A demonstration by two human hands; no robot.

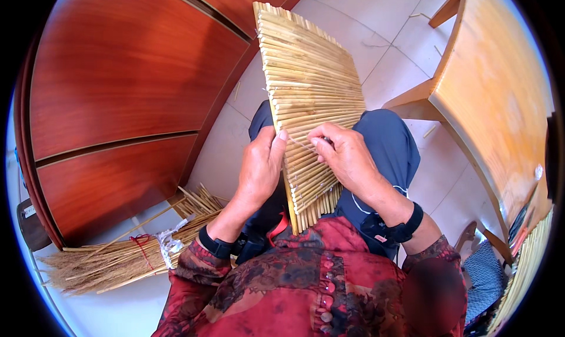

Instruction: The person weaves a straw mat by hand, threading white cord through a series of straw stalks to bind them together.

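A mat of straw-coloured reed stalks (pixel 312 72), laid side by side, stands tilted across my lap between my knees. My left hand (pixel 258 166) grips its left edge, thumb on the stalk ends and fingers behind. In front of the mat, my right hand (pixel 347 154) is closed in a pinch on a thin thread (pixel 301 143). That thread runs taut from near my left thumb to the right fingers. Something small and dark shows at the right fingertips; its kind cannot be made out. Small thread ties stick out along the mat's left edge.
A reddish-brown wooden cabinet (pixel 129 78) fills the left side. Below it lies a bundle of dry reeds (pixel 118 260) with feathery ends, bound with red string. At the right stands a light wooden chair or bench (pixel 488 72). Bits of stalk are scattered on the tiled floor (pixel 382 19).
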